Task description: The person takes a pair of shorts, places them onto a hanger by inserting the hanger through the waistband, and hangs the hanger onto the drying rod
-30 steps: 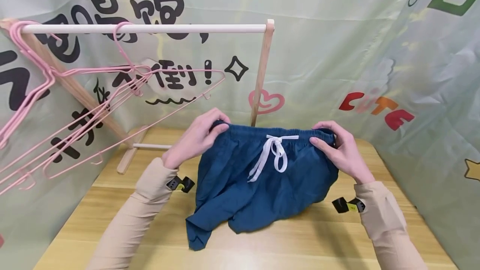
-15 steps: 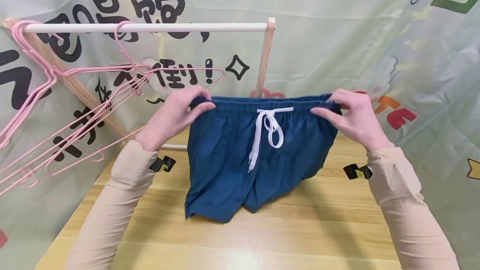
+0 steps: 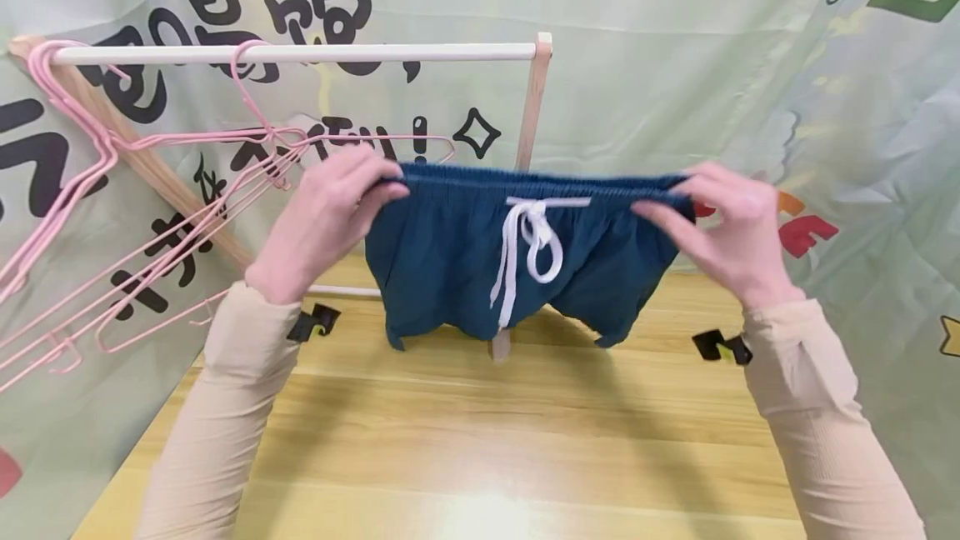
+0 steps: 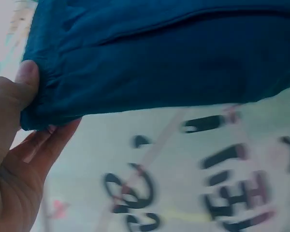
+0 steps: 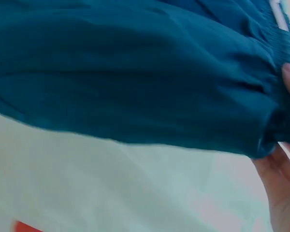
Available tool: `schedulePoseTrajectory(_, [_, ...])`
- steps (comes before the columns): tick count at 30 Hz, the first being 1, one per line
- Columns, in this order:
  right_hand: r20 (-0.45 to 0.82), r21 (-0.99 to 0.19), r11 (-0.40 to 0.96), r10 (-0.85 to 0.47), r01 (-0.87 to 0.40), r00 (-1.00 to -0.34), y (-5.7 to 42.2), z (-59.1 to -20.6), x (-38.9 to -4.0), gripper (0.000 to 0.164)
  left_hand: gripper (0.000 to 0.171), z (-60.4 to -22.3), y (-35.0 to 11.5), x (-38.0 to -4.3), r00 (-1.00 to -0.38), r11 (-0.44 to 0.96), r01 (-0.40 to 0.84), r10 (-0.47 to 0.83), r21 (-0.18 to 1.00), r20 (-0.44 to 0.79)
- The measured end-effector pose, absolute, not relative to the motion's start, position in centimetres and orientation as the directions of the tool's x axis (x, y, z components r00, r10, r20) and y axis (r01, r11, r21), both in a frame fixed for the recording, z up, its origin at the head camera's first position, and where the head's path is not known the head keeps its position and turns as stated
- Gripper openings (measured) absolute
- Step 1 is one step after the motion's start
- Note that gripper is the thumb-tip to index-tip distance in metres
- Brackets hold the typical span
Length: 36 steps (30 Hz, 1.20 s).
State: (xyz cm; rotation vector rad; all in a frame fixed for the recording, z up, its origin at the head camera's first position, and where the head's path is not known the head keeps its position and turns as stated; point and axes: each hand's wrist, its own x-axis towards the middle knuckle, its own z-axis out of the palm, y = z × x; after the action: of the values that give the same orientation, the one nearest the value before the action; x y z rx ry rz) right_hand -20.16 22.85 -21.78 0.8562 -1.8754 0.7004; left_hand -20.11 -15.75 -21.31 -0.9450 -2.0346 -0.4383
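Note:
A pair of dark blue shorts [image 3: 450, 248] hangs above the table in the head view, its elastic waistband stretched between both hands. My left hand [image 3: 330, 211] pinches one end of the waistband, thumb in front and fingers behind. At the opposite end my right hand [image 3: 731, 227] grips the band in the same manner. A white drawstring [image 3: 542, 252] tied in a bow dangles from the front middle. In the left wrist view the shorts [image 4: 159, 63] fall away from the thumb [image 4: 28, 77]. The right wrist view shows the blue cloth [image 5: 135, 92] bunched at the fingers.
Left of the shorts stands a wooden garment rack with a white rail [image 3: 412, 52]. Several pink hangers [image 3: 97, 140] hang from it, reaching close to the left forearm. A wooden table [image 3: 465, 432] lies below, and a printed curtain [image 3: 675, 65] encloses the back and sides.
Both hands have lifted the shorts up from the table and spread slightly wider apart. The legs, lower and partly on the table before, now swing higher, shown shorter in the head view.

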Motion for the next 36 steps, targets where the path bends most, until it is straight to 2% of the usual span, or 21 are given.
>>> schedulePoseTrajectory(3, [0.854,-0.142,0.574,-0.34,-0.806,-0.393,23.1,-25.2,-20.1,0.021,0.013,-24.8,-16.1,-20.3,-0.404,0.662,0.75,0.461,-0.002,0.79])
schedulePoseTrajectory(7, [0.8,-0.253,0.584,-0.322,-0.771,-0.507,23.0,-29.8,-20.0,0.021,0.013,-29.3,-16.2,-20.4,-0.476,0.688,0.724,0.45,0.047,0.756])
schedulePoseTrajectory(11, [0.727,-0.385,0.643,-0.231,-0.662,-0.646,22.8,-34.0,-20.0,0.02,0.012,-33.0,-16.4,-20.4,-0.562,0.707,0.699,0.448,0.109,0.695])
schedulePoseTrajectory(14, [0.659,-0.47,0.681,-0.153,-0.562,-0.737,22.5,-36.6,-19.9,0.03,0.011,-35.3,-16.6,-20.5,-0.617,0.691,0.695,0.433,0.198,0.657])
schedulePoseTrajectory(19, [0.595,-0.568,0.672,-0.065,-0.475,-0.801,22.0,-39.2,-19.6,0.039,0.01,-38.3,-16.7,-20.6,-0.666,0.647,0.685,0.37,0.334,0.648])
schedulePoseTrajectory(23, [0.604,-0.613,0.649,0.017,-0.451,-0.797,21.5,-40.4,-19.5,0.039,0.009,-39.8,-16.5,-20.6,-0.653,0.616,0.691,0.307,0.378,0.692])
schedulePoseTrajectory(27, [0.626,-0.65,0.616,0.103,-0.445,-0.773,20.3,-40.0,-18.7,0.031,0.012,-40.5,-15.8,-20.6,-0.601,0.587,0.713,0.228,0.384,0.766])
schedulePoseTrajectory(30, [0.647,-0.663,0.587,0.135,-0.465,-0.751,19.7,-40.1,-18.6,0.026,0.021,-41.0,-15.3,-20.8,-0.523,0.58,0.73,0.134,0.362,0.841])
schedulePoseTrajectory(34, [0.675,-0.667,0.549,0.161,-0.503,-0.72,19.7,-41.5,-19.0,0.03,0.033,-41.4,-14.7,-21.0,-0.413,0.579,0.749,0.028,0.322,0.91])
schedulePoseTrajectory(36, [0.703,-0.654,0.538,0.172,-0.532,-0.69,19.6,-41.6,-19.0,0.031,0.037,-41.4,-14.4,-21.1,-0.379,0.578,0.755,0.003,0.308,0.925])
